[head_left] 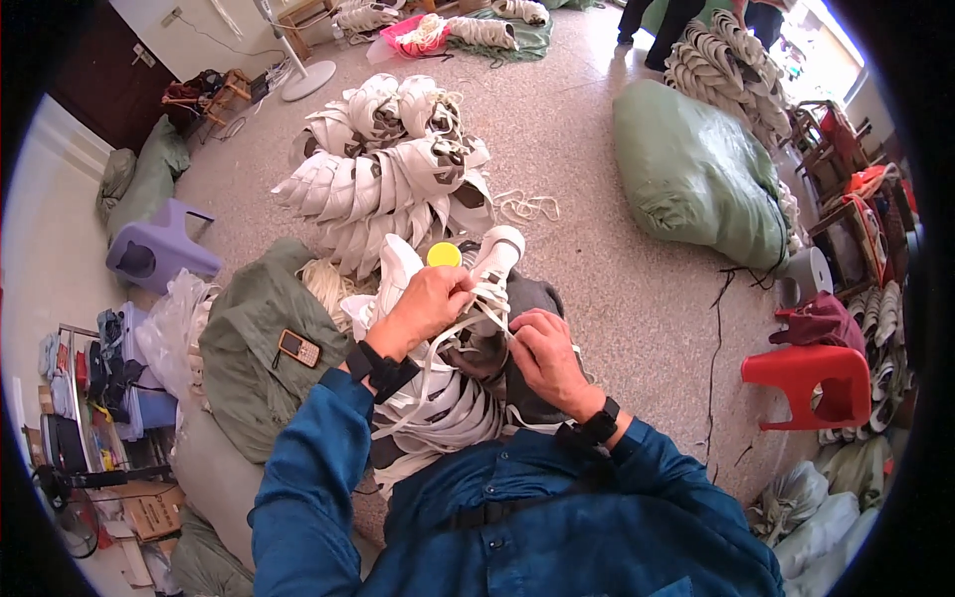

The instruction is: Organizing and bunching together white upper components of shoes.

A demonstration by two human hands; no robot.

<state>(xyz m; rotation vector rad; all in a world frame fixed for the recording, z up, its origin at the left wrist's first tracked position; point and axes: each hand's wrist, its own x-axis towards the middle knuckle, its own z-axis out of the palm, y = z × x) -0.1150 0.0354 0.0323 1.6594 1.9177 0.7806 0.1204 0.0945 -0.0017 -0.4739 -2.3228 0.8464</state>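
White, the shoe (pixel 500 247) points its toe upward in the centre of the frame. The left hand (pixel 430 308) pinches its lace (pixel 481 303); the right hand (pixel 547 360) is curled close beside it, but whether it grips the lace I cannot tell. A yellow lid (pixel 444 255) sits just left of the toe. Below, a stack (pixel 453 413) of shoes is partly hidden by hands and sleeves. A pile (pixel 393 164) of shoes blocks the floor above centre. Left of centre, a phone (pixel 299 347) lies on green cloth (pixel 244 348). A purple stool (pixel 164 244) stands farther left, a red stool (pixel 811 383) at right, below a bulging sack (pixel 686 169). A co-worker (pixel 678 22) is cut off by the top edge; glare washes out the upper right corner.
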